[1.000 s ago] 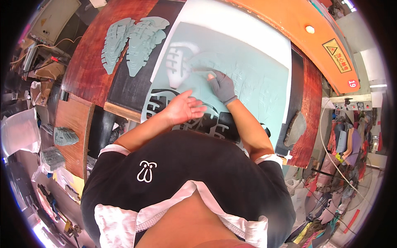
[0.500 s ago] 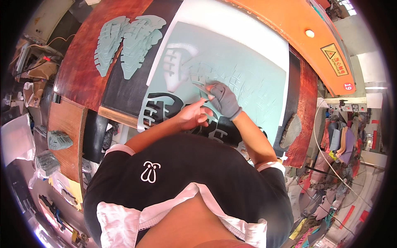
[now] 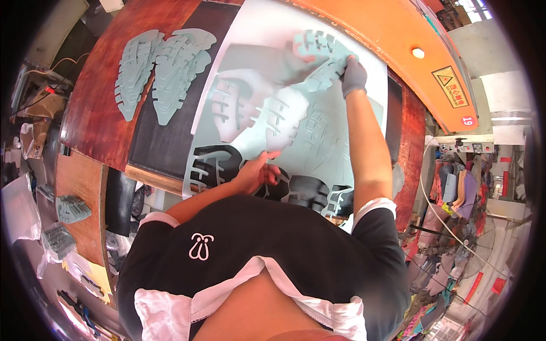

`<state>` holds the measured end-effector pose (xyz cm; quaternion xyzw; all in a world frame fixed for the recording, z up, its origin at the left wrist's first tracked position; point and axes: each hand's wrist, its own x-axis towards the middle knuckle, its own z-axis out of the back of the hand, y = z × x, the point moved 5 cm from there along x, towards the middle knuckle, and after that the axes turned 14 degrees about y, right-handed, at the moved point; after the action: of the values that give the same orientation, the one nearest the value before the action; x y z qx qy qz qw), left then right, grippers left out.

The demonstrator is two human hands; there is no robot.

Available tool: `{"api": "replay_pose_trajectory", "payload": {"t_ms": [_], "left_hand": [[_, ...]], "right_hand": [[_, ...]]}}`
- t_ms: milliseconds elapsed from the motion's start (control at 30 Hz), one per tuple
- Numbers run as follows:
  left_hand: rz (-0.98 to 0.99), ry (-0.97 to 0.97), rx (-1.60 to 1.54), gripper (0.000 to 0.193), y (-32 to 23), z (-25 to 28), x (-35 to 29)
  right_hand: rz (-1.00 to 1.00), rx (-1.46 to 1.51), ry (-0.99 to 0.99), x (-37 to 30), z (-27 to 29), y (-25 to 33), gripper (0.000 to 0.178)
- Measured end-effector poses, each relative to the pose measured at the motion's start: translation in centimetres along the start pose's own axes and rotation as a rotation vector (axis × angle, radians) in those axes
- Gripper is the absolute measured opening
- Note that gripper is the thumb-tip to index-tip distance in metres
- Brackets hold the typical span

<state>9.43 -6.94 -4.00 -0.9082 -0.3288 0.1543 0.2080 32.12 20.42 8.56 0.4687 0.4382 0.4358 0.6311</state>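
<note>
A pale green sheet with slotted cut-outs lies partly raised over a white board, blurred by motion. In its far right part my right hand, in a grey glove, is closed on slotted green material, lifted and bent. White shows through an opening in the sheet's middle. My left hand is bare and low at the sheet's near edge, with its index finger stretched out and the others loosely bent. Whether it touches the sheet I cannot tell. Black slotted shapes show along the near edge.
Two stacks of green slotted cut pieces lie at the far left, on a red-brown and black tabletop. An orange machine beam spans the far right. More cut pieces sit on a wooden board at the left.
My right hand has moved away from me and to the right, pulling up green slotted material. My left hand has drawn back slightly toward me, and the two hands have parted.
</note>
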Motion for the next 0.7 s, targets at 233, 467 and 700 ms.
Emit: {"api": "replay_pose_trajectory", "payload": {"t_ms": [233, 467, 700], "left_hand": [[-0.018, -0.01, -0.045, 0.055, -0.1, 0.2, -0.2], [0.016, -0.055, 0.007, 0.052, -0.2, 0.1, 0.4], [-0.074, -0.306, -0.096, 0.035, 0.4, -3.1, -2.3]], "right_hand": [[0.343, 0.091, -0.06, 4.7, 7.0, 10.3, 0.03], [0.832, -0.726, 0.181, -11.5, 7.8, 5.6, 0.034], [0.957, -0.767, 0.489, -21.8, 5.6, -6.0, 0.026]]}}
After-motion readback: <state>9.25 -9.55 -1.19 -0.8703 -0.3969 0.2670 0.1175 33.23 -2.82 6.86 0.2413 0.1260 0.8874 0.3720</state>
